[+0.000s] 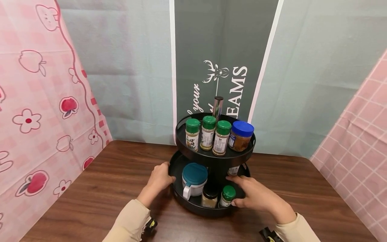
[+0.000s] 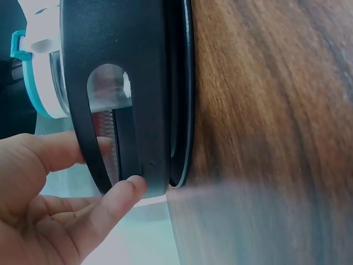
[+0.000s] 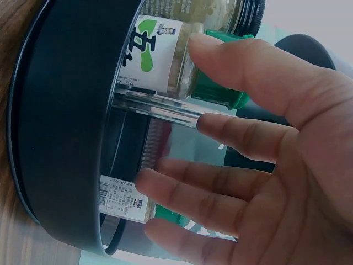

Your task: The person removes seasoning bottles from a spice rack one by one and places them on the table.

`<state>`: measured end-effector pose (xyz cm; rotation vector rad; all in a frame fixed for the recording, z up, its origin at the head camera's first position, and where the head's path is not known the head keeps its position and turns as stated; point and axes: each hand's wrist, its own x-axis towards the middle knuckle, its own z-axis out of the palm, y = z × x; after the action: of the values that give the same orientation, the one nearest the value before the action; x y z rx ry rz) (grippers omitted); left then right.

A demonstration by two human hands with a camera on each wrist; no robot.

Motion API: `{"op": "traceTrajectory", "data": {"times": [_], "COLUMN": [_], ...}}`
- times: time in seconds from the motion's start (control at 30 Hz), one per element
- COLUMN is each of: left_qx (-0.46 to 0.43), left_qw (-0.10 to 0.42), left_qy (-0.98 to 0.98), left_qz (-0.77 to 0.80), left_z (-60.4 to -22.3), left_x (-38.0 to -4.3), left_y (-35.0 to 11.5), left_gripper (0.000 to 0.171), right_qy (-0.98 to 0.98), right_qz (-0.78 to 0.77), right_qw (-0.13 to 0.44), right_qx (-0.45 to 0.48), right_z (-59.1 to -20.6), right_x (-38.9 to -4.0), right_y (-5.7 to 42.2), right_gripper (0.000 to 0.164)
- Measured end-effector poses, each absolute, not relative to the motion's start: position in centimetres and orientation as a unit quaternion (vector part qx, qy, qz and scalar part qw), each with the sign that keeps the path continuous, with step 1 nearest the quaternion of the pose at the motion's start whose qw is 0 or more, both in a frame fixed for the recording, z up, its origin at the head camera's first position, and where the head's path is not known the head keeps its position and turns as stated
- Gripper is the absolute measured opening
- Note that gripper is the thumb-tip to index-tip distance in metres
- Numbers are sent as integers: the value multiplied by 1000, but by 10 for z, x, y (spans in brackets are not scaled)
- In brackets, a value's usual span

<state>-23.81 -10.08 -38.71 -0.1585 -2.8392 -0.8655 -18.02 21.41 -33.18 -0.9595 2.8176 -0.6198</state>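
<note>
1. While the right hand (image 1: 257, 195) reaches over the side of the bottom tray (image 1: 196, 207), a small green-lid jar (image 1: 228, 195) stands in that tray, just to the left of its thumb.
2. The jar is upright, so its long way runs up and down. The thumb is on the near side of the jar, and the other fingers point past it, farther in.
3. The right hand is much nearer to this jar than the left hand (image 1: 160, 176) is.
4. The right hand is not gripping anything. Its fingers are spread and a bit bent. I cannot tell if the thumb touches the jar.
5. The left hand pinches the left rim of the bottom tray, with one finger inside the wall and one outside.
6. A white pot with a teal lid (image 1: 195, 179) sits just inside the rim from the left hand. A dark-lid jar (image 1: 209, 196) stands between the pot and the green-lid jar.
7. Another bottle (image 1: 233, 170) is farther back in the bottom tray, partly hidden, near the right fingers.
8. The top tray (image 1: 211, 160) holds three green-lid bottles (image 1: 208, 133) and a blue-lid jar (image 1: 241, 136).
</note>
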Motion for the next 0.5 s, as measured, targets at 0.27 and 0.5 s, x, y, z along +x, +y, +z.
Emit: {"op": "traceTrajectory", "data": {"times": [0.27,0.5], "left_qx": [-43,-54], "left_qw": [77,86], "left_qy": [-957,-960], "left_qz": [-275,-262], "left_z": [-386,-388], "left_x": [-237,-236], "left_y": [-96,-93], "left_gripper": [56,54], "right_qy": [924,920], "right_qz": [-201,-203], "right_qw": [54,50], "right_qx": [-322,-332], "right_z": [-330,-330], "right_x": [-178,-176], "right_y": [208,204], "right_gripper": [59,53]}}
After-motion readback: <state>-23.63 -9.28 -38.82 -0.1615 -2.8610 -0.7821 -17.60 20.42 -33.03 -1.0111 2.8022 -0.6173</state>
